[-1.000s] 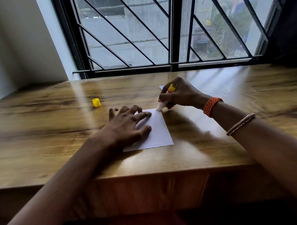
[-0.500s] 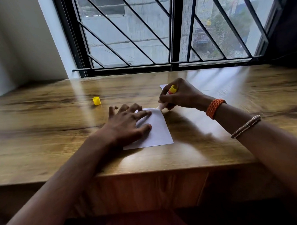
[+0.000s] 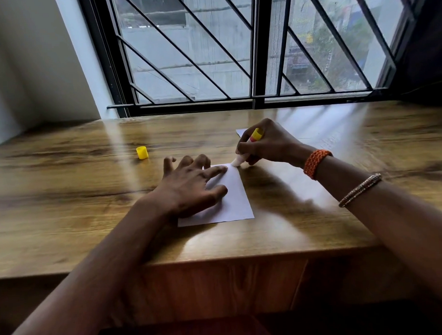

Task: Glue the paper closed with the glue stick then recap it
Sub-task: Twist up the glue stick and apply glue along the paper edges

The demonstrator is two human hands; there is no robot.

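The glue stick tip has slid a bit along the far edge of the paper, just past the left hand fingertips. Those fingers lie spread flat, so the paper can't slip. The right hand pinches the stick to rub glue on (its cap sits well left of the fingers).

The left hand lies palm down, fingers spread and slightly bent, thumb stretched toward the right. Its forearm runs in from the lower left. The right hand is curled into a closed pinch, knuckles up, fingertips pointing down and left. Its wrist is bent a little, and the right forearm reaches in from the lower right. The two hands are near each other, not touching.
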